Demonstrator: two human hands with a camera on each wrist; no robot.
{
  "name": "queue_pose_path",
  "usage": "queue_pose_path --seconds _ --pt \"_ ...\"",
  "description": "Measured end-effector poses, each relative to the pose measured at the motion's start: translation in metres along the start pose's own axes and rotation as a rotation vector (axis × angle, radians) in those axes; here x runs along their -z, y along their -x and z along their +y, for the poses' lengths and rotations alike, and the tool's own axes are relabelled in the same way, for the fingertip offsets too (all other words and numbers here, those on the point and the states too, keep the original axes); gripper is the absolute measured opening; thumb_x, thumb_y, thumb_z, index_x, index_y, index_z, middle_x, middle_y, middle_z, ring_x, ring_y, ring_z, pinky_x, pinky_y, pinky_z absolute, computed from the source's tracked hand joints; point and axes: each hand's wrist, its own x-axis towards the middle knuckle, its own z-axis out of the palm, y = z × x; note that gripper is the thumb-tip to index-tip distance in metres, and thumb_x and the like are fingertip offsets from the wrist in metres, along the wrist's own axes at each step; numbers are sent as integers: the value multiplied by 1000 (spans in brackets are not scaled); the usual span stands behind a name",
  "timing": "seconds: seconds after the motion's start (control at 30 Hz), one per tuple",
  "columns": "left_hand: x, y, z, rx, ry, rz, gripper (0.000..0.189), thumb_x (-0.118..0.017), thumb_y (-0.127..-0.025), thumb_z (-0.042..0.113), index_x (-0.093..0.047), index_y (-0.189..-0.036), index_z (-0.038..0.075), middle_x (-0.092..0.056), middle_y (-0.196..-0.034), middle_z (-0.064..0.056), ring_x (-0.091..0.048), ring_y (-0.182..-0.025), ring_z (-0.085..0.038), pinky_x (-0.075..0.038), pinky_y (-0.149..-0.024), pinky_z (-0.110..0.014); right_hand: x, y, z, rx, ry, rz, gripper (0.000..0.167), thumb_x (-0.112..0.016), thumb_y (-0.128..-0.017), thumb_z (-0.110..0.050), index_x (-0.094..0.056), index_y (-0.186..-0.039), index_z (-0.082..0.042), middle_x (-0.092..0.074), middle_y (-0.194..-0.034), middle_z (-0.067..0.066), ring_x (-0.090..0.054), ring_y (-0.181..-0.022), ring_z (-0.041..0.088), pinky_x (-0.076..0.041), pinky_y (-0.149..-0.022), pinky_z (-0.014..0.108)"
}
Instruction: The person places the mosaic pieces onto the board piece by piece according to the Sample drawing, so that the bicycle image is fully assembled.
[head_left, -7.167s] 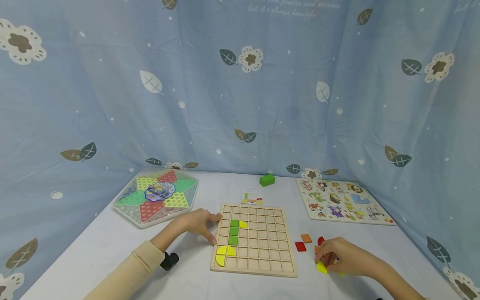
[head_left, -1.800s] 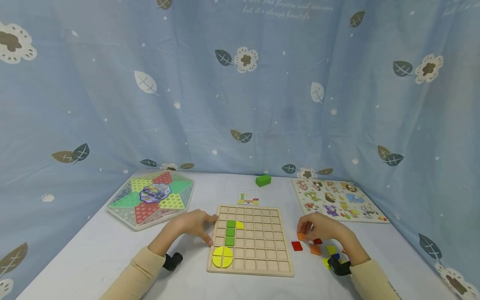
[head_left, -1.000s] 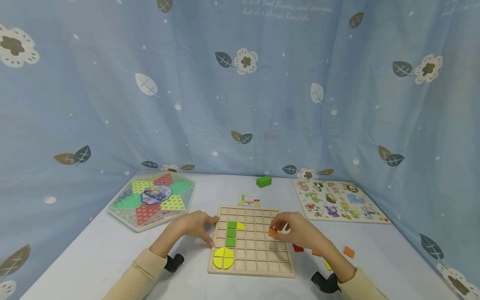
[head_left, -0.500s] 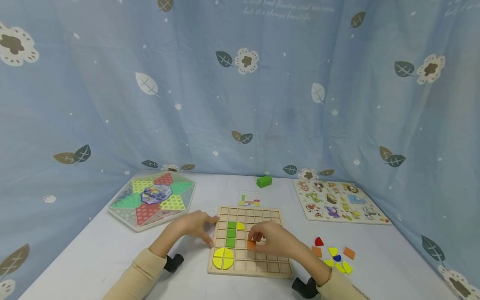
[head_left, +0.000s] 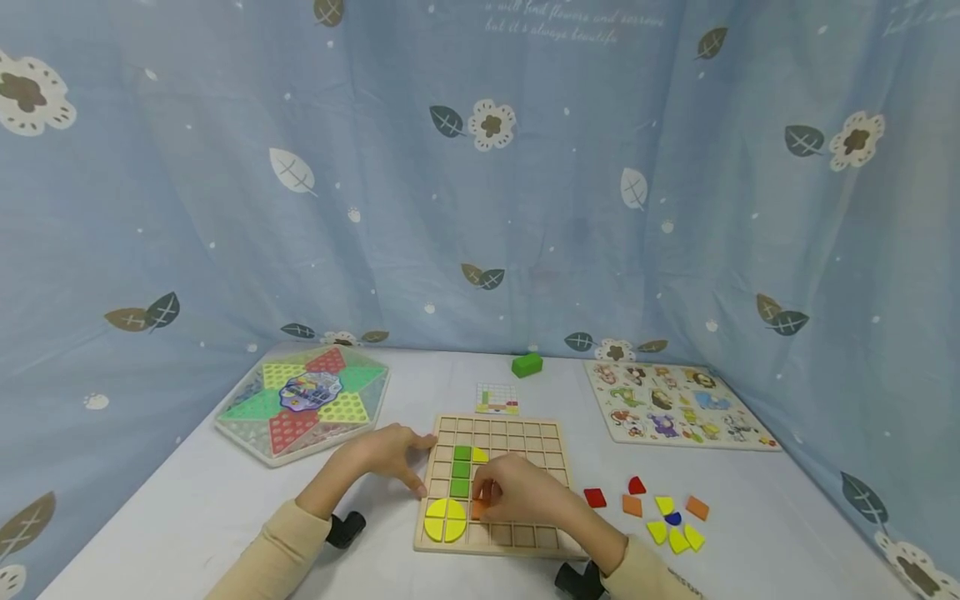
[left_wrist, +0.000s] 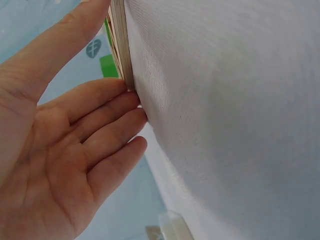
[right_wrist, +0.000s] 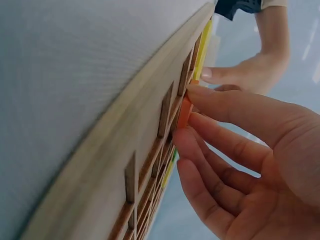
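Note:
My right hand pinches an orange square tile between thumb and fingers, low over the wooden grid board. In the head view the tile overlaps a cell just right of a yellow circle made of quarter pieces. Above that circle runs a column of green squares, with a yellow quarter piece beside its top. At the board's left edge, my left hand rests with thumb and fingertips against the side. The left wrist view shows its fingers nearly straight, touching the board's edge.
Loose red, orange, yellow and blue pieces lie right of the board. Behind it are a small pattern card and a green block. A star-shaped game board stands left, an animal puzzle right.
A fourth yellow quarter has completed the circle. My right hand has taken an orange tile from the loose pieces and carried it left across the board. The left hand has stayed at the edge.

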Motion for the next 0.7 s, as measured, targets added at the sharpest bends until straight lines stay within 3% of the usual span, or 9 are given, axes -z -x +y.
queue_pose_path --seconds 0.33,0.7 --pt "0 0 0 -11 4 -1 83 -89 -65 38 -57 -136 9 -54 -137 -13 -47 -129 -32 -40 -102 -46 -6 0 3 -13 -97 7 12 -80 -77 -7 -72 -85 -11 -63 -74 -10 -54 -63 0 -49 -60 15" --pt "1 1 1 -20 -14 5 84 -89 -65 38 -56 -136 7 -55 -136 -13 -47 -128 -31 -41 -102 -45 -5 0 6 -22 -122 9 12 -81 -77 -10 -74 -87 -12 -64 -74 -12 -55 -63 0 -50 -60 16"
